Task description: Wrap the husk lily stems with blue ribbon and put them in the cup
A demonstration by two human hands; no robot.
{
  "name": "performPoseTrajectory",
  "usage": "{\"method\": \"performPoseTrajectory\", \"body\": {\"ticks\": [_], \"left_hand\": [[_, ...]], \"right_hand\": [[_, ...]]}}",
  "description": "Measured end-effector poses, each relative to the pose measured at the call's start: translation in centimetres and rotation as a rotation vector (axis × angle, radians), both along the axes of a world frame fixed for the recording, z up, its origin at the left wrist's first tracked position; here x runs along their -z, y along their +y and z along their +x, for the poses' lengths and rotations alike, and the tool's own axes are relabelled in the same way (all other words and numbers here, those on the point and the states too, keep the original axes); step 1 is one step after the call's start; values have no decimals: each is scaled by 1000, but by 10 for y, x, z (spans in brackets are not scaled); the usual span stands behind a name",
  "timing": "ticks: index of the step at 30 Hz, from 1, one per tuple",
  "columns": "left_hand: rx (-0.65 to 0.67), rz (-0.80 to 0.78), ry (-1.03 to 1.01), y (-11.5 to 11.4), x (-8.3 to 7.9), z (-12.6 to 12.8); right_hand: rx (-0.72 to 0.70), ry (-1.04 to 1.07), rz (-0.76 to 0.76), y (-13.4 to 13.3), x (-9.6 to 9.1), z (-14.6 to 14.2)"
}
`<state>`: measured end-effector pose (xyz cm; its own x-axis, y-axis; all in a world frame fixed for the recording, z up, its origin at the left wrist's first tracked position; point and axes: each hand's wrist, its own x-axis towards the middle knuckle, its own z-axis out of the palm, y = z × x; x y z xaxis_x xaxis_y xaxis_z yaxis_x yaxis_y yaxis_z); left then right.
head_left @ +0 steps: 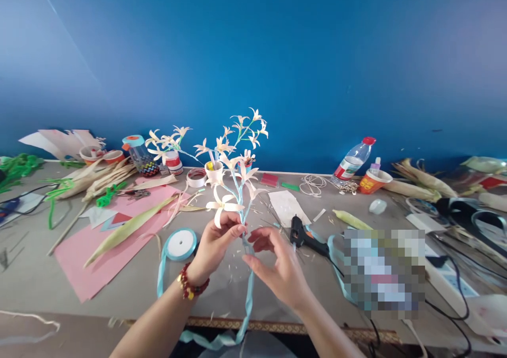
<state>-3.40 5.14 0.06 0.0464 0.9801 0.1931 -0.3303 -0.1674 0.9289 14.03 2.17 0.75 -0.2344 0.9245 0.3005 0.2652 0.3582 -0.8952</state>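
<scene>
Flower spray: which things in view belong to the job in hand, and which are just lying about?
Likely in the job:
spray
ribbon
spool

Probably just lying about:
bottle
orange cup
pink paper

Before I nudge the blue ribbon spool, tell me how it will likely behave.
The spool lies white face up, so it would probably slide rather than roll. The ribbon leading off it bends softly, so that looks floppy and may trail or unwind.
</scene>
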Motion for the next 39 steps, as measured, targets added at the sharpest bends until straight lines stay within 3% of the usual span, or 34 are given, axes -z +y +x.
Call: {"method": "performPoseTrajectory", "body": {"ticks": [12, 16, 20, 24, 29, 34, 39], "left_hand": [[60, -20, 2, 0, -2, 1], [59, -3, 22, 2, 0, -2], [-15, 48, 32, 1, 3, -7], [-59, 116, -20, 1, 6, -11], [-44, 204, -119, 2, 7, -10], [33, 205, -96, 3, 8, -9], [28, 196, -101, 3, 7, -7]], "right_hand": [[7, 30, -7, 3, 5, 8], [8, 1, 99, -2, 6, 10], [108, -142, 250, -1, 24, 32], [247, -389, 224, 11, 44, 88], [397, -772, 248, 23, 42, 145], [289, -1086, 38, 36, 41, 146], [232, -1096, -36, 54, 50, 143]]}}
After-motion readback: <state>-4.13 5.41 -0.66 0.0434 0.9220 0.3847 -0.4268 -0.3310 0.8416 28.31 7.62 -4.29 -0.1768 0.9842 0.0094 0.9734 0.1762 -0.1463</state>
